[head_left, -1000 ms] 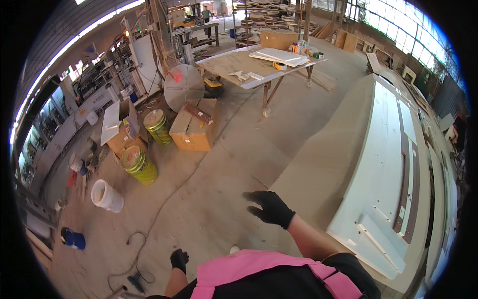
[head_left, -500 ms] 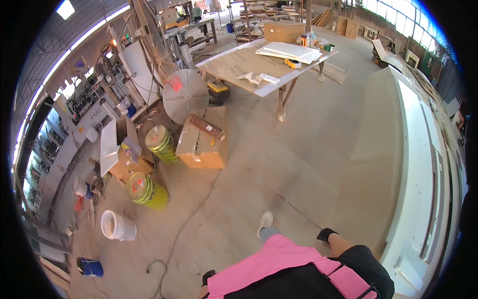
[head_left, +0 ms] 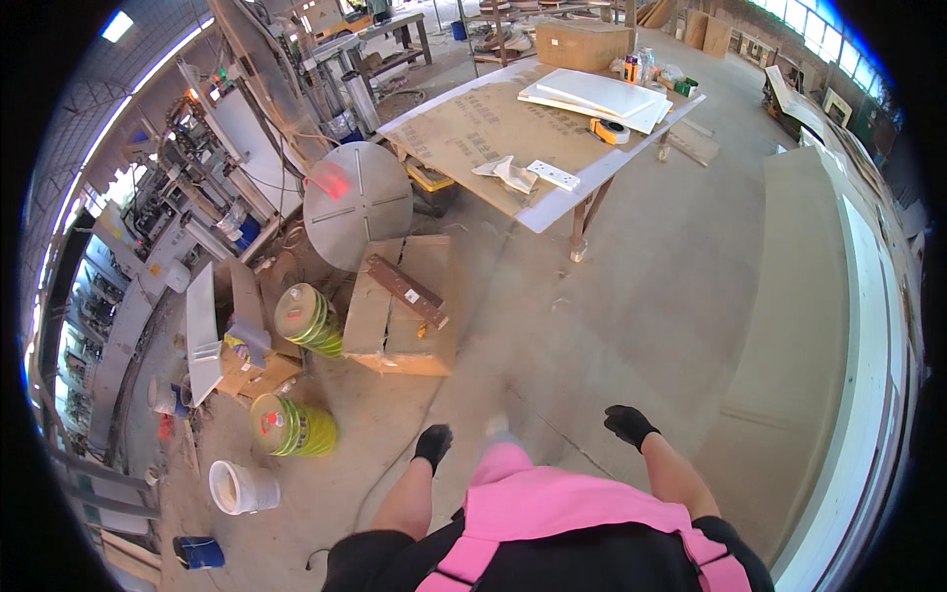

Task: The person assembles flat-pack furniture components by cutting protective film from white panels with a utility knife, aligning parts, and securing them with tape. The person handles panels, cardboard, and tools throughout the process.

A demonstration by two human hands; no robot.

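My left hand [head_left: 432, 447], in a black glove, hangs over the floor in front of my body, to the right of the lidded pails. It holds nothing that I can see, and its fingers look loosely apart. Farther right, my right hand [head_left: 631, 425], also gloved in black, is held out over the floor, empty, with fingers slightly bent. Neither touches anything. Nearest my left hand stands a closed cardboard box [head_left: 400, 326] with a brown strip-like piece [head_left: 406, 291] lying across its top. A pink apron [head_left: 572, 498] covers my front.
Ahead is a wheeled table [head_left: 464, 128] with white panels [head_left: 597, 97], a yellow tape measure [head_left: 610, 131] and a power strip [head_left: 553, 176]. At left stand yellow-green pails [head_left: 294, 424], a white bucket [head_left: 244, 487], an open carton [head_left: 227, 326] and machinery. Long boards [head_left: 838, 326] line the right.
The table and boxes appear closer as I move forward. My left hand has swung up and forward into fuller view; my right hand has shifted slightly left and up.
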